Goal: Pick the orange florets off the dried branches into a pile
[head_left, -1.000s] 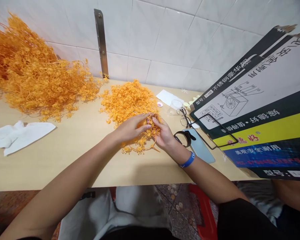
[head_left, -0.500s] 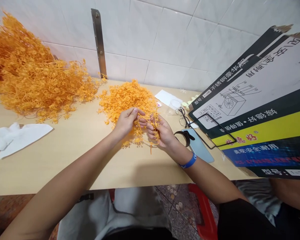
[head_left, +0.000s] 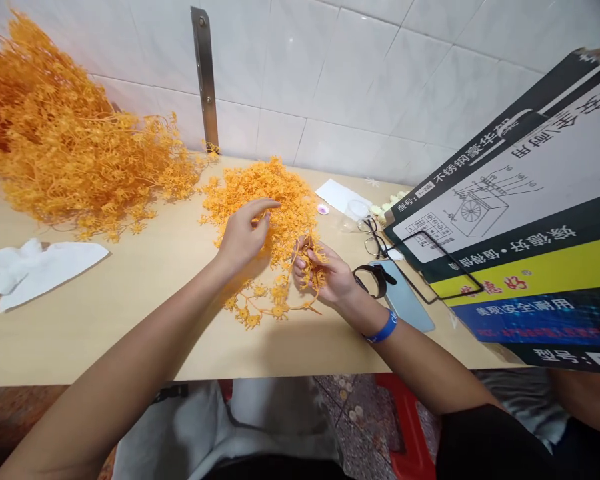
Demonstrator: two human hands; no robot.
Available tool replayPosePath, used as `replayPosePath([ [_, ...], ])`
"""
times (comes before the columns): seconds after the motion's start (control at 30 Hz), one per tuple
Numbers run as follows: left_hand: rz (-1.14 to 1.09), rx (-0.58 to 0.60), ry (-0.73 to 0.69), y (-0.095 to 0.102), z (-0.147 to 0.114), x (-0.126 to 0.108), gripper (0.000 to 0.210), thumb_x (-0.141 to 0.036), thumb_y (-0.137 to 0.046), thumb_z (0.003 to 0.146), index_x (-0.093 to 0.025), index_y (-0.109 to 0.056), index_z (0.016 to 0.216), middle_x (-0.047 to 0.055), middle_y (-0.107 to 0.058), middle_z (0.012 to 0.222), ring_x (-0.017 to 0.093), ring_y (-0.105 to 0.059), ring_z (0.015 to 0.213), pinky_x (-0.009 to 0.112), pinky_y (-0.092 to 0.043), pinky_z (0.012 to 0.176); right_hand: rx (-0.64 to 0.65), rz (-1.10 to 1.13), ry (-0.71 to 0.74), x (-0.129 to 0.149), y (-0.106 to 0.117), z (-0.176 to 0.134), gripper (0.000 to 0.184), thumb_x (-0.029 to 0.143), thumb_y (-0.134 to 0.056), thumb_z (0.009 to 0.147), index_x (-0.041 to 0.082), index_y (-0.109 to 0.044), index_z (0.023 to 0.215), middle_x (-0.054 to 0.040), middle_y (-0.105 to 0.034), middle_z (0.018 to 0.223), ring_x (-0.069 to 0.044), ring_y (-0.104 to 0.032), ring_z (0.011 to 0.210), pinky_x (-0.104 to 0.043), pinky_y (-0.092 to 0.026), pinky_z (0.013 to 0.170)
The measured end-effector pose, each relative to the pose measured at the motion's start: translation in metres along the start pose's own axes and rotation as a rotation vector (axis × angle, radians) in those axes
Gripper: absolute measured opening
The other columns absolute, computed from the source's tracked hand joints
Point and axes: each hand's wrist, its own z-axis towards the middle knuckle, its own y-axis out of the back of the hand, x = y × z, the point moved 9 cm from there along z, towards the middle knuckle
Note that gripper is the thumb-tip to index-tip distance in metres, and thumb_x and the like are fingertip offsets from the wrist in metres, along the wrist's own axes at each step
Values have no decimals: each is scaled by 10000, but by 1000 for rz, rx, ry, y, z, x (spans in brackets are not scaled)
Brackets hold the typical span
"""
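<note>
My right hand (head_left: pixel 334 275) is closed around orange artificial flower sprigs (head_left: pixel 310 268), whose small star-shaped blossoms poke out between the fingers. Below it, a thin stem with several blossoms (head_left: pixel 279 311) trails over the tabletop; I cannot tell whether it is joined to the held sprigs. My left hand (head_left: pixel 246 232) hovers at the front of a heaped pile of the same orange flowers (head_left: pixel 265 190), thumb and forefinger apart. Nothing shows in its grasp, though its other fingers are partly hidden.
A larger orange flower bunch (head_left: pixel 80 153) fills the table's left back. White cloth or tissue (head_left: pixel 55 273) lies in front of it. At right are a black strap (head_left: pixel 375 280), a light blue phone (head_left: pixel 405 300), glasses (head_left: pixel 373 237) and a big printed box (head_left: pixel 510 220). Another person's arm (head_left: pixel 587 400) shows lower right.
My left hand has moved away from the right hand, up and left toward the pile, its fingers parting. The right hand still grips sprigs, and a flowered stem now lies spread below it.
</note>
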Motion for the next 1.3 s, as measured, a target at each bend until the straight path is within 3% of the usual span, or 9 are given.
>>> replayPosePath([
  [0.2,179,56,-69,-9,-2,2,427,-389,-496,947,-184,-590,1310,101,-527,1440,241,-444,1372,442,-311,1175,2,68,35,3,0,2,342,176,-673,688,221,-543,1001,14,-616,796,-89,-528,560,-207,-435,488],
  [0.33,21,109,-92,-17,-7,-4,460,-455,-375,995,-168,-652,1224,109,-635,1306,235,-564,1248,402,-405,1104,-9,23,100,3,3,6,407,156,-730,695,229,-569,1061,17,-665,844,-86,-582,587,-201,-485,533],
  [0.43,-143,281,-78,-34,-15,-7,591,-551,-287,998,-149,-653,1231,130,-669,1242,248,-619,1163,399,-459,1037,-59,-9,156,5,10,11,388,207,-783,696,225,-595,1035,14,-685,843,-89,-595,584,-200,-505,539],
  [0.57,-92,501,-85,-53,-29,-11,788,-662,-501,880,-195,-371,1502,140,-496,1461,313,-494,1322,433,-407,1084,-127,-23,232,9,19,14,366,271,-834,664,205,-624,956,9,-692,822,-105,-615,598,-225,-531,574],
  [0.67,87,547,-34,-57,-34,-7,1085,-654,-681,754,-206,-129,1574,169,-378,1538,365,-435,1362,456,-406,1067,-196,-48,246,10,23,15,369,284,-855,636,200,-627,913,17,-678,760,-113,-612,589,-230,-522,563],
  [0.83,283,547,-97,-61,-37,-14,973,-532,-615,863,-255,-13,1576,158,-435,1503,361,-490,1312,419,-444,976,-281,-106,237,10,30,14,351,315,-882,583,180,-615,767,50,-607,656,-70,-536,548,-176,-455,524],
  [1.03,312,561,-93,-66,-39,-12,674,-496,-491,937,-200,-296,1510,156,-560,1376,339,-565,1209,406,-472,914,-310,-328,313,17,32,8,339,445,-799,691,178,-591,700,38,-539,633,-82,-466,538,-196,-387,484],
  [1.13,166,516,-96,-63,-36,-12,536,-499,-423,965,-182,-481,1393,139,-544,1403,305,-539,1247,430,-435,1016,-258,-424,319,17,24,7,388,531,-745,733,183,-575,709,38,-496,613,-89,-431,522,-213,-372,476],
  [1.3,-187,376,-106,-58,-33,-19,534,-530,-398,977,-208,-541,1379,104,-536,1428,267,-462,1342,420,-319,1151,-125,-518,304,17,7,10,485,657,-696,725,192,-572,786,12,-533,679,-117,-485,613,-244,-435,584],
])
